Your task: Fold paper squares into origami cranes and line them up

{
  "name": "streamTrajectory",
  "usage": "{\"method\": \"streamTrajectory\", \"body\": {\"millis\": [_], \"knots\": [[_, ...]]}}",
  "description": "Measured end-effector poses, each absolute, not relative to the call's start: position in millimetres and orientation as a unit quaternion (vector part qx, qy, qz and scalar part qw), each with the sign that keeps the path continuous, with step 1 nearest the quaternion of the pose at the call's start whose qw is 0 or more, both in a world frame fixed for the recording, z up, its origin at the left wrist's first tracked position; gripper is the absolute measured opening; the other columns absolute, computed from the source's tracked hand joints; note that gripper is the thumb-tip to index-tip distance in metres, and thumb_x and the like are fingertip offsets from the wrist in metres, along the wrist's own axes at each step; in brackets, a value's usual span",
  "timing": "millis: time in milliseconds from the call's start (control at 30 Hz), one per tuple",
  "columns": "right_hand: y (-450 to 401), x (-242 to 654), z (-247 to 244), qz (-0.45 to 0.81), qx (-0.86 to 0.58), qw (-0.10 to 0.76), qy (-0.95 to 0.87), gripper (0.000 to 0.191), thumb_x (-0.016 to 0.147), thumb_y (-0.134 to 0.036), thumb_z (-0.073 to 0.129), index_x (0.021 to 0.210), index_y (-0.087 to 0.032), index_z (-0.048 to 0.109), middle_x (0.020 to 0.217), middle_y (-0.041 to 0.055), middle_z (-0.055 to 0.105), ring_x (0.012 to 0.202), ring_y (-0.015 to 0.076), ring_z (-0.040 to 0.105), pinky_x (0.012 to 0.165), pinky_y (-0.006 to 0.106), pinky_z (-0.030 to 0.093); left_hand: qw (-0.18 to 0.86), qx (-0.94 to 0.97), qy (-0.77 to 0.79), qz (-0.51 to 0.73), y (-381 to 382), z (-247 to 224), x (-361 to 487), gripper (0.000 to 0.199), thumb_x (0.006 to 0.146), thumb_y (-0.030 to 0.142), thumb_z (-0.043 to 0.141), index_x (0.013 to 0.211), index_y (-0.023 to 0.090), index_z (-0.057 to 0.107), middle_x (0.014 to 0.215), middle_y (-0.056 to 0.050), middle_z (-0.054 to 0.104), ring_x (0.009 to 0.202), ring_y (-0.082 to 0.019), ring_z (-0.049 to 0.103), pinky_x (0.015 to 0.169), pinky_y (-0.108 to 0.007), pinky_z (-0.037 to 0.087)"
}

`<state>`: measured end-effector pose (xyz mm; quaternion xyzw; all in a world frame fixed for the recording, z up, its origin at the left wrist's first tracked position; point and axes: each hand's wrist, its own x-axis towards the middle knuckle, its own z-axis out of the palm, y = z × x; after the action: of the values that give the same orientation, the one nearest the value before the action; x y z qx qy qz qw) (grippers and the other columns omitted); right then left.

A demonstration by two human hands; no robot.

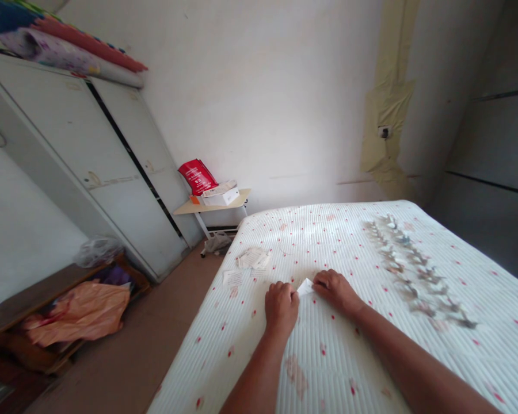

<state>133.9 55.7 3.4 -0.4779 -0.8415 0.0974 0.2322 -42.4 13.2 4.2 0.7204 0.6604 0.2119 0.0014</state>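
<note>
white paper (305,287), gripped by left fingers (290,291) and right fingers (324,279); mattress (323,238) stretches well beyond, to its far edge.

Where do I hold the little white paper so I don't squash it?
Probably best: pinch the white paper lightly at its left and right ends, coming in from both sides. It's small, and its middle rises to a point, so holding the ends should leave that pointy part alone.

The left grip (282,305) and right grip (333,289) hold white paper (305,286) over the dotted mattress (341,253).
</note>
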Motion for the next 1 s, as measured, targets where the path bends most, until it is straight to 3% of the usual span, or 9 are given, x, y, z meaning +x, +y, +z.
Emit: {"method": "streamTrajectory", "body": {"millis": [267,500,700,1000], "knots": [[57.7,117.4,4.9,0.037,-0.553,0.159,-0.817,0.020,0.086,-0.031,0.044,0.078,-0.018,0.057,0.083,0.0056,0.060,0.085,0.0193,0.051,0.073,0.030,0.035,-0.017,0.704,0.693,0.158,8.8,8.0,-34.8,0.017,0.084,0.020,0.041,0.082,0.017,0.058,0.088,-0.006,0.055,0.090,-0.020,0.048,0.076,-0.032,0.034],[58.5,127.7,8.9,0.082,-0.508,0.194,-0.835,0.024,0.085,-0.036,0.044,0.077,-0.018,0.057,0.085,0.0056,0.057,0.084,0.0181,0.050,0.070,0.028,0.037,-0.016,0.705,0.691,0.157,9.3,4.6,-35.2,0.016,0.083,0.018,0.042,0.084,0.017,0.058,0.089,-0.007,0.055,0.091,-0.020,0.047,0.075,-0.032,0.034],[64.0,134.2,4.6,0.102,-0.487,0.206,-0.842,0.022,0.084,-0.023,0.041,0.070,-0.016,0.057,0.082,0.0043,0.055,0.082,0.0158,0.049,0.072,0.027,0.037,-0.018,0.704,0.692,0.160,8.1,8.3,-33.8,0.016,0.081,0.017,0.043,0.084,0.017,0.059,0.088,-0.007,0.056,0.090,-0.020,0.048,0.075,-0.032,0.035],[63.3,118.2,11.5,0.040,-0.557,0.130,-0.819,0.020,0.084,-0.027,0.043,0.076,-0.016,0.058,0.093,0.0091,0.056,0.089,0.0206,0.049,0.067,0.029,0.036,-0.038,0.695,0.698,0.166,8.0,9.5,-30.3,0.020,0.083,0.024,0.041,0.085,0.018,0.060,0.086,-0.007,0.057,0.089,-0.022,0.048,0.074,-0.034,0.036]]}}
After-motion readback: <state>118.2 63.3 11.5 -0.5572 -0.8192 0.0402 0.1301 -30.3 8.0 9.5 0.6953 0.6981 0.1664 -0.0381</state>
